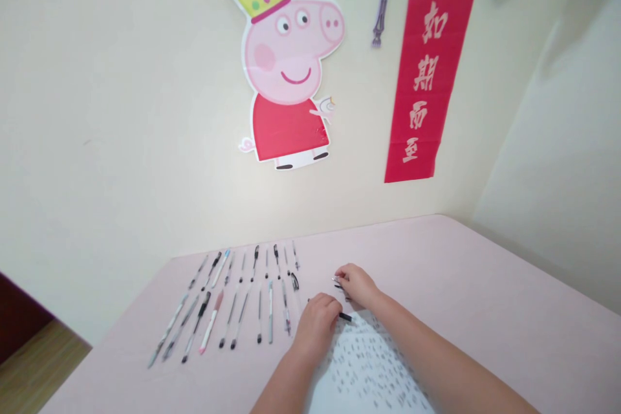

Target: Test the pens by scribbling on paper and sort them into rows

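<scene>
My left hand (316,322) rests on the pink table (485,297) with its fingers curled around a dark pen (345,317) whose tip sticks out to the right. Just beyond it, my right hand (358,284) pinches a small silvery pen part (337,281) between closed fingers. Both hands sit at the top edge of a white sheet of paper (369,369) covered in short dark marks. Several pens (213,320) lie in rows to the left of my hands, with a black pen clip (294,281) nearest.
The table stands in a corner against cream walls. A cartoon pig sticker (286,71) and a red banner (427,65) with pale characters hang on the wall. Wooden floor (33,362) shows at the lower left beyond the table edge.
</scene>
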The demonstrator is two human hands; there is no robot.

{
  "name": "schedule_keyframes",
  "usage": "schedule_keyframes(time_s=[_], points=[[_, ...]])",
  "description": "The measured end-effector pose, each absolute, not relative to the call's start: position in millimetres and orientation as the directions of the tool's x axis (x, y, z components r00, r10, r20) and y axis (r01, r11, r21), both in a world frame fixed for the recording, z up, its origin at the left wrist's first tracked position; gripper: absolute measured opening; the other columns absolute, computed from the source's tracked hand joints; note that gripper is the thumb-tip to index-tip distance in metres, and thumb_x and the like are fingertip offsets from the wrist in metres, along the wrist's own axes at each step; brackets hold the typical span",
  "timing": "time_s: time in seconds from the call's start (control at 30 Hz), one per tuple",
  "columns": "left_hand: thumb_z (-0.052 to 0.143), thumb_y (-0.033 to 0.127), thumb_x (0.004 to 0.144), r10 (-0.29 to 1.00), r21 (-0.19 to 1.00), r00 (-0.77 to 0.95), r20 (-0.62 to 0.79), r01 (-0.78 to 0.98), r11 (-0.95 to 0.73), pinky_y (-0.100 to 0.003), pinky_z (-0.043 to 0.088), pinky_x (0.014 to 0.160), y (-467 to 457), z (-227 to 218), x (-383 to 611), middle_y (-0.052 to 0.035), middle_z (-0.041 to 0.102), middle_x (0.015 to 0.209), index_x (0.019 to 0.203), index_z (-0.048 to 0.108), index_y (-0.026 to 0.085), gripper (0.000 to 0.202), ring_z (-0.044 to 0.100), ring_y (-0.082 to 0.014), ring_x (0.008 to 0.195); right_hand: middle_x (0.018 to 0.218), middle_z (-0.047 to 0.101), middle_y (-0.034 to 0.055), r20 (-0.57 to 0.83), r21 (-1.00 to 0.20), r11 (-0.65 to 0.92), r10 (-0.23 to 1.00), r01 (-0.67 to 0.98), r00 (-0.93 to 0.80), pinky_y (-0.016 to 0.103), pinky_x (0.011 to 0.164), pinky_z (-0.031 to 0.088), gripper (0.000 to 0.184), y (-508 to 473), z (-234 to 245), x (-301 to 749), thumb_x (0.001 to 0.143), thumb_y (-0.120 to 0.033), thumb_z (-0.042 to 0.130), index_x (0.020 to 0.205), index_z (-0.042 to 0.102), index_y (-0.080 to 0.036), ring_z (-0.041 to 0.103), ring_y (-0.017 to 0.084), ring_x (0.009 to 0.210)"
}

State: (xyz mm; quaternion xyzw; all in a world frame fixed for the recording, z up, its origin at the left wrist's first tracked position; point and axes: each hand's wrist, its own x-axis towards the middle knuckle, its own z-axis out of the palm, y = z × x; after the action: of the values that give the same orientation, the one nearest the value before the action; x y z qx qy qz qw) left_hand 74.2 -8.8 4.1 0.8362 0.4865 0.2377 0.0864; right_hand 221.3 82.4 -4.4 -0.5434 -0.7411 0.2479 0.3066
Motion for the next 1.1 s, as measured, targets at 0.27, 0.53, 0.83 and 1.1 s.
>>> schedule_keyframes(time_s=[0.27, 0.53, 0.83, 1.1], points=[[0.042, 0.003, 0.077, 0.876, 0.422, 0.372, 0.307, 0.772, -0.475, -0.029, 0.041, 0.074, -6.5, 0.5, 73.0, -0.0051, 0.059, 0.089, 0.081, 0.063, 0.018, 0.027, 0.051, -0.0174, 0.086, 0.075, 0.065, 0.0032, 0.152, -0.451, 0.433, 0.899, 0.780, -0.411, 0.024, 0.063, 0.036, 0.017, 41.6, 22.9, 228.7, 0.076, -0.017, 0.050, 0.072, 0.065, -0.020, 0.057, 0.017, 0.072], [0.044, 0.004, 0.077, 0.863, 0.418, 0.385, 0.326, 0.760, -0.497, -0.030, 0.040, 0.074, -4.7, -6.8, 72.5, -0.0033, 0.057, 0.087, 0.085, 0.060, 0.018, 0.023, 0.050, -0.0171, 0.084, 0.071, 0.066, 0.0032, 0.058, -0.501, 0.440, 0.876, 0.745, -0.478, 0.023, 0.060, 0.035, 0.017, 18.3, 23.7, 234.1, 0.068, -0.011, 0.051, 0.073, 0.065, -0.019, 0.056, 0.016, 0.067], [0.049, 0.008, 0.077, 0.854, 0.426, 0.366, 0.370, 0.750, -0.506, -0.034, 0.042, 0.080, -6.4, -2.1, 70.0, -0.0048, 0.056, 0.097, 0.092, 0.058, 0.020, 0.022, 0.050, -0.0193, 0.092, 0.074, 0.062, 0.0034, 0.057, -0.459, 0.374, 0.918, 0.806, -0.393, 0.024, 0.062, 0.034, 0.016, 24.8, 8.5, 262.7, 0.067, -0.009, 0.051, 0.072, 0.063, -0.018, 0.054, 0.016, 0.069], [0.049, 0.008, 0.078, 0.852, 0.414, 0.358, 0.381, 0.758, -0.504, -0.034, 0.044, 0.079, -7.8, 1.6, 69.9, -0.0042, 0.056, 0.096, 0.093, 0.057, 0.021, 0.021, 0.052, -0.0200, 0.091, 0.093, 0.057, 0.0076, 0.229, -0.401, 0.441, 0.897, 0.803, -0.378, 0.027, 0.071, 0.036, 0.017, 17.8, 24.8, 261.4, 0.072, -0.021, 0.060, 0.088, 0.059, -0.018, 0.054, 0.021, 0.084]])
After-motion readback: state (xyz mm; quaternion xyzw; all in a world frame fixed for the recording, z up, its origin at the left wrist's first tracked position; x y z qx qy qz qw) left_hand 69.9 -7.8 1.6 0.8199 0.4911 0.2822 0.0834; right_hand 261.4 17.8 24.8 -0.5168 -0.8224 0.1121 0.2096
